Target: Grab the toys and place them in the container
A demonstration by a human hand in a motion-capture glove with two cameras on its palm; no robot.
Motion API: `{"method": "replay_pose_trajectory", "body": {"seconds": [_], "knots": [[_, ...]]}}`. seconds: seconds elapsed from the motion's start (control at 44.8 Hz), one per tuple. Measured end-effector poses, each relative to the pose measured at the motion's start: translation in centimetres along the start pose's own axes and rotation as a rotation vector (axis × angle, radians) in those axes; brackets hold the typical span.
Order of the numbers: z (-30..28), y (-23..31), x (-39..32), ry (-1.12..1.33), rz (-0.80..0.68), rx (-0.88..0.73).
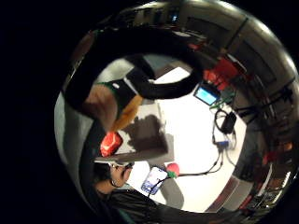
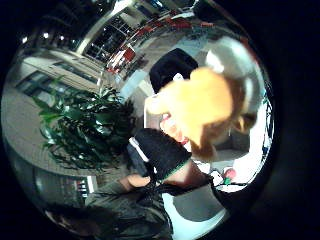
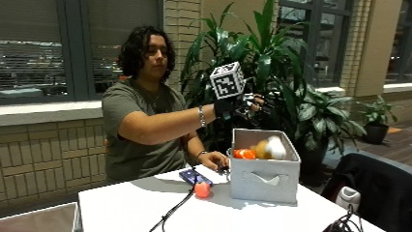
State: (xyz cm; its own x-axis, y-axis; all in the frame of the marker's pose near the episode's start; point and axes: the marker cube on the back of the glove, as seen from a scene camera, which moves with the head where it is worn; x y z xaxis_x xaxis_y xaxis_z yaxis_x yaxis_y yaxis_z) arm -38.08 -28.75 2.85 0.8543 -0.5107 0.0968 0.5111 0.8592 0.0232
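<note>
— Leafy plants [image 3: 257,53] and dark windows are seen behind the white counter [image 3: 128,205], on which a grey fabric container [image 3: 264,171] is set. What is shown of the right hand [image 3: 241,107]?

— It is raised above the container, and its fingers [image 3: 257,102] look curled. Whether something is held cannot be told from outside, though a tan plush toy [image 2: 210,110] is seen close to the palm.

— And the other toys?

— Orange and white ones [image 3: 260,149] are already inside, below the fingers. A small red toy [image 3: 202,189] is left on the counter beside the container.

— How should the step be done well?

— The plush should probably be released directly over the opening, low enough that it cannot bounce out.
</note>
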Motion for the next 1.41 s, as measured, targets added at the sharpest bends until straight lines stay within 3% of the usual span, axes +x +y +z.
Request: {"method": "replay_pose_trajectory", "body": {"seconds": [0.112,0.29,0.536,0.714,0.87,1.049,1.25,1.406], "knots": [[-0.7,2.4,1.1,-0.121,0.113,0.027],[-0.7,10.8,4.7,-0.024,0.140,0.006],[8.2,21.9,12.5,0.046,0.221,-0.300],[13.6,25.0,13.7,0.150,0.289,-0.417],[14.5,24.2,14.4,0.273,0.327,-0.288],[13.5,22.6,14.1,0.254,0.340,-0.176],[1.7,17.4,11.0,0.178,0.345,0.155],[-7.1,12.2,4.5,0.081,0.206,0.297]]}}
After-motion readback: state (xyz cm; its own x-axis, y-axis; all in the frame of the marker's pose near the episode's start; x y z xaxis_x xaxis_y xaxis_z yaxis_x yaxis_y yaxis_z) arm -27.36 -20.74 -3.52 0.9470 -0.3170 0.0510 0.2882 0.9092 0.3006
